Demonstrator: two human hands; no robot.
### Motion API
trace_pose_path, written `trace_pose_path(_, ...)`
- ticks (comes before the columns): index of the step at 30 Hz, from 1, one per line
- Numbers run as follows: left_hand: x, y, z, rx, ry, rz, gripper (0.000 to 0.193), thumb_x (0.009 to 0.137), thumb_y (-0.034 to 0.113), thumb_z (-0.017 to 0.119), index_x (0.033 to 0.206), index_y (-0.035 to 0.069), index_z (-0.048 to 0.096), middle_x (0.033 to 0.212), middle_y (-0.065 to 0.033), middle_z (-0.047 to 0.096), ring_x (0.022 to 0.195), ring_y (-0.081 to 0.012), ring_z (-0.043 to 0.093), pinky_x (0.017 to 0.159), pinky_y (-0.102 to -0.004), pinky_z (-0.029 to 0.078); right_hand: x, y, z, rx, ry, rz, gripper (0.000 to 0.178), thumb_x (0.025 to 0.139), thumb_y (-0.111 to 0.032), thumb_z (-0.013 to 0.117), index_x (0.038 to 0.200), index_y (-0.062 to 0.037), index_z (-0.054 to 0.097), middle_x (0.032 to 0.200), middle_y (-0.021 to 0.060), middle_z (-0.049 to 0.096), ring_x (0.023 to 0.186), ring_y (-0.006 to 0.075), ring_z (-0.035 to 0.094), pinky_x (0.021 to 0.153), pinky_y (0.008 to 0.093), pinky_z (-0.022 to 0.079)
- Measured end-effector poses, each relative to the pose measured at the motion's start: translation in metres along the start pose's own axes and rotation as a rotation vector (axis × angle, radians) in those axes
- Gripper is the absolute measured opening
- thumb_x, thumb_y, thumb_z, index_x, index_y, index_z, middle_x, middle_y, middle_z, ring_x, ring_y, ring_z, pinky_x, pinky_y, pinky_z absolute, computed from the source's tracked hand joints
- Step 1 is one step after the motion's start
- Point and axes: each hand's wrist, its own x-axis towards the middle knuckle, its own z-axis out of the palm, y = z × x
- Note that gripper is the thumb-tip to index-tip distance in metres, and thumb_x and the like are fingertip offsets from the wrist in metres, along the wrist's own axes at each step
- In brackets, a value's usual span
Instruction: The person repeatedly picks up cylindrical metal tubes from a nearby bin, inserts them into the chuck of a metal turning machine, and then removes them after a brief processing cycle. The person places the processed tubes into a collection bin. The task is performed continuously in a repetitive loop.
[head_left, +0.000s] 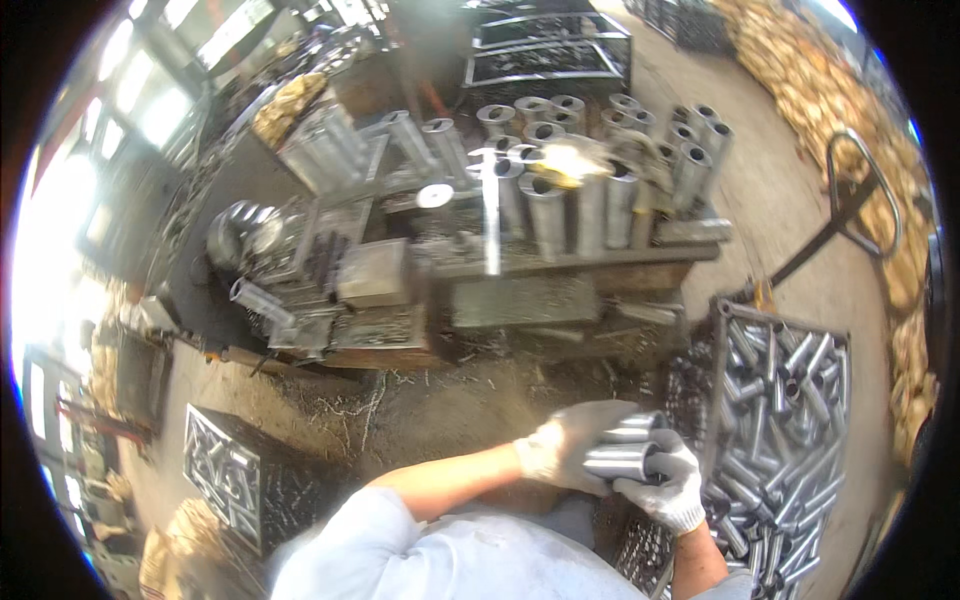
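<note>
Two short, shiny metal tubes [618, 462] lie side by side between my gloved hands, low and right of the middle of the view. My left hand [562, 443] wraps round their left ends, its fingers partly hidden behind them. At the other ends, my right hand [672, 487] closes on the tubes near their openings. Both gloves are whitish knit. Just right of my hands stands a metal crate [722, 400] heaped with similar loose tubes [768, 470].
Upright grey tubes [548, 215] crowd a workbench [650, 270] ahead, with a pale rag [575, 160] among them. A white disc [434, 196] and caliper [490, 215] are there too. A looped cart handle [862, 195] rises at right. Another tube-filled crate [225, 470] stands left; shavings litter the floor.
</note>
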Motion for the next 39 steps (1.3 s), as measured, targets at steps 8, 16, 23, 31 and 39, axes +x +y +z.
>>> trace_pose_path(8,-0.297,-0.061,-0.199,-0.796,0.122,-0.314,0.072,0.096,0.035,0.079,0.155,0.005,0.05,0.134,-0.0123,0.069,0.12,-0.0201,0.067,0.104,-0.0383,0.056,0.127,-0.23,0.235,0.146,-0.529,-0.352,0.032,0.071,-0.016,0.097,0.091,-0.0004,0.077,0.118,0.0209,0.073,0.099,0.0361,0.075,0.088,0.0398,0.059)
trace_pose_path(16,-0.382,-0.093,-0.316,-0.269,0.821,-0.37,0.057,0.087,0.022,0.084,0.136,0.005,0.061,0.114,-0.0149,0.074,0.104,-0.0226,0.072,0.09,-0.0425,0.06,0.277,-0.357,0.285,-0.275,0.017,-0.547,0.023,0.077,-0.014,0.088,0.087,-0.0005,0.072,0.111,0.0207,0.076,0.107,0.0289,0.075,0.091,0.0402,0.062)
trace_pose_path(23,-0.367,-0.156,-0.365,-0.067,0.705,-0.644,0.054,0.087,0.027,0.088,0.131,0.006,0.065,0.117,-0.0135,0.076,0.111,-0.0229,0.073,0.097,-0.0401,0.058,0.52,-0.317,0.368,-0.652,0.031,-0.362,0.04,0.082,-0.035,0.078,0.112,-0.008,0.078,0.118,0.0236,0.074,0.109,0.04,0.072,0.097,0.0462,0.056)
trace_pose_path(31,-0.388,-0.14,-0.368,-0.019,0.789,-0.359,0.071,0.085,0.022,0.091,0.143,0.003,0.055,0.128,-0.0184,0.071,0.121,-0.0336,0.071,0.104,-0.0423,0.058,0.645,-0.237,0.487,-0.516,0.001,-0.218,0.045,0.078,-0.036,0.079,0.117,-0.0122,0.082,0.123,0.02,0.075,0.115,0.0393,0.072,0.102,0.0451,0.056)
trace_pose_path(39,-0.493,-0.109,-0.403,0.083,0.958,-0.536,0.044,0.087,0.003,0.082,0.129,0.0,0.07,0.113,-0.0174,0.079,0.094,-0.0242,0.078,0.082,-0.0347,0.063,0.66,-0.237,0.486,-0.548,-0.15,-0.331,0.047,0.082,-0.027,0.075,0.123,-0.004,0.075,0.135,0.0215,0.068,0.124,0.0414,0.067,0.107,0.0453,0.053)
